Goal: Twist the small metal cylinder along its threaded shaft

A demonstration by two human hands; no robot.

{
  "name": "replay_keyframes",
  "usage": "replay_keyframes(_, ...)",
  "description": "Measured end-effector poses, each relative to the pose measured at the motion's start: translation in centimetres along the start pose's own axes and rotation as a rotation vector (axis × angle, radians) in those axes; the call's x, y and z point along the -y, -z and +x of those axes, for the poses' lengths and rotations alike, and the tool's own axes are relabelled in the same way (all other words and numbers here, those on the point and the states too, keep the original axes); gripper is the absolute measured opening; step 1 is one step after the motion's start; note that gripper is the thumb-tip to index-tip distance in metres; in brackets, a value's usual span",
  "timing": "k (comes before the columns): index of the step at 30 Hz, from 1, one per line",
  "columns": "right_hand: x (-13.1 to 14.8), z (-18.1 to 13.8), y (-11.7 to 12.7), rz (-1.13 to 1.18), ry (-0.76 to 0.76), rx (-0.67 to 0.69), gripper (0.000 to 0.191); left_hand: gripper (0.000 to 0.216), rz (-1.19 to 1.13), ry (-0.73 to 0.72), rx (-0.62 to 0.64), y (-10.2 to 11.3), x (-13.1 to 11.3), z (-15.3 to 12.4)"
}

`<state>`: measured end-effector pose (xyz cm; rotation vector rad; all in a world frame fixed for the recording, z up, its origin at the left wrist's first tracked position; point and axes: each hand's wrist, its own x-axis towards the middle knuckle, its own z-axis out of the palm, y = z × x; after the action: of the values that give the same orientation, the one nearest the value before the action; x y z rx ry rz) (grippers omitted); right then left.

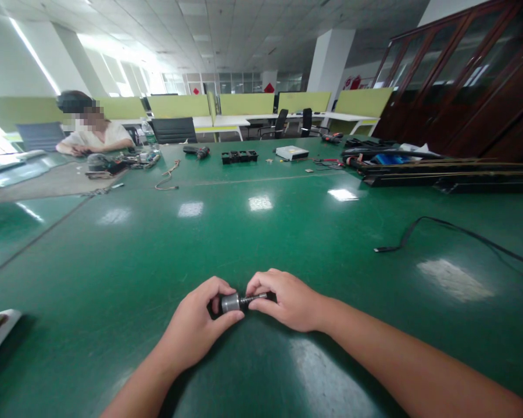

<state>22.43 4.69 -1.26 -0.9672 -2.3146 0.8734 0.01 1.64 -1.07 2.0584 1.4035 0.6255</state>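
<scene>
Near the front middle of the green table point(226, 238), a small grey metal cylinder with a thin stepped shaft point(230, 302) lies on its side between my hands. My left hand point(196, 319) is closed round the cylinder's body, its thumb in front and fingers behind. The shaft points right, toward my right hand point(283, 299), whose thumb and forefinger pinch around it. Part of the shaft shows between those fingers. The undersides of the cylinder and my curled fingertips are hidden.
A black flat cable point(418, 223) lies at right. Along the far side are a power drill point(196, 152), a black slotted part point(239, 157), a white box point(292, 152) and dark metal profiles point(401, 171). A person point(96, 130) sits far left. A white-edged tray point(9, 322) is near left.
</scene>
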Motion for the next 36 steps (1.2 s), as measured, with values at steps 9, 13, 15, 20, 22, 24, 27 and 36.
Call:
replay_keyframes(9,-0.8,0.3,-0.4,-0.100,0.156,0.009,0.019,0.021,0.066,0.016,0.018,0.0,-0.1,0.1)
replay_keyframes(13,-0.9,0.3,-0.5,-0.126,0.151,0.028,0.016,0.021,0.082,0.005,0.025,0.2,-0.3,0.1)
replay_keyframes(15,-0.9,0.3,-0.5,-0.118,0.162,0.029,0.015,0.019,0.076,0.000,0.036,0.3,-0.5,0.1)
replay_keyframes(20,-1.0,0.2,-0.5,-0.101,0.189,0.020,0.014,0.019,0.064,0.014,0.041,0.3,-0.7,0.2)
replay_keyframes(22,-1.1,0.2,-0.6,-0.101,0.206,0.016,0.014,0.019,0.067,0.015,0.043,0.3,-0.7,0.3)
replay_keyframes(24,-1.2,0.2,-0.6,-0.105,0.215,0.011,0.015,0.019,0.075,0.023,0.041,0.3,-0.7,0.3)
replay_keyframes(27,-1.3,0.2,-0.7,-0.112,0.208,0.010,0.015,0.020,0.086,0.033,0.036,0.3,-0.7,0.3)
replay_keyframes(36,-1.2,0.2,-0.7,-0.115,0.202,0.016,0.017,0.018,0.104,0.028,0.039,0.3,-0.7,0.2)
